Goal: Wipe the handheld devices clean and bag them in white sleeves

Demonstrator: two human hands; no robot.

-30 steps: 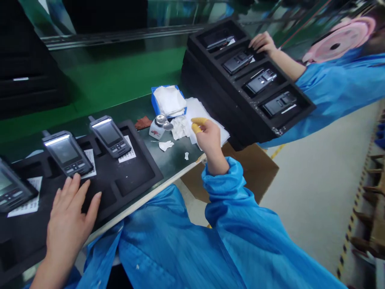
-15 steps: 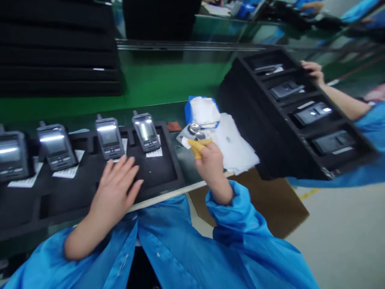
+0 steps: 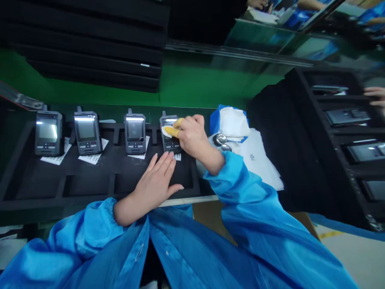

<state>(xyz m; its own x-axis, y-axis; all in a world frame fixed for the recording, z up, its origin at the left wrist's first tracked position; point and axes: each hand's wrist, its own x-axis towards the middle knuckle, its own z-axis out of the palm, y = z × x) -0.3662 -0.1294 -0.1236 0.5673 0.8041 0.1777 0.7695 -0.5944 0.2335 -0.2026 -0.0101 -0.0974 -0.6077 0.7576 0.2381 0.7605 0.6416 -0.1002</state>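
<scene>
My right hand (image 3: 194, 138), with yellow finger cots on its thumb and a finger, pinches a small white wipe (image 3: 166, 131). It presses the wipe on the screen of the rightmost handheld radio (image 3: 171, 147), which has a stub antenna and keys under its display. My left hand (image 3: 156, 182) lies palm down with fingers stretched, its fingertips at the lower end of that radio. More radios stand leftward in a row: one (image 3: 135, 134), another (image 3: 88, 133) and a third (image 3: 49, 134). White printed labels peek out beneath them. All rest in a black foam tray (image 3: 196, 176).
Right of the tray stand a blue box of white wipes (image 3: 234, 122), a round metal-topped container (image 3: 220, 139) and white sheets (image 3: 260, 160). Farther right, black foam trays (image 3: 300, 140) hold more devices, with a co-worker's hand (image 3: 375, 94) at their edge. Stacked black trays (image 3: 99, 52) fill the upper left.
My right hand has gone from beside the metal-topped container to the rightmost radio's screen, carrying the wipe. My left hand has moved right along the tray. The camera view has turned.
</scene>
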